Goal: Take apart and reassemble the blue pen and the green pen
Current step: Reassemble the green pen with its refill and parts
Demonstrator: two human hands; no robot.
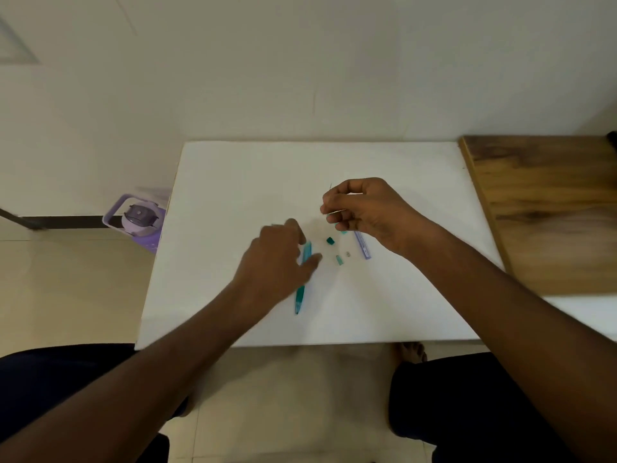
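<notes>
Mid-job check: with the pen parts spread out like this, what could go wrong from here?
1. The tiny ring and small green pieces lie loose on the white board; the left hand, reaching for the green pen barrel, could knock them away.
2. The thin refill pinched in the right hand may bend.
3. The blue barrel lies under the right wrist and might roll.
</notes>
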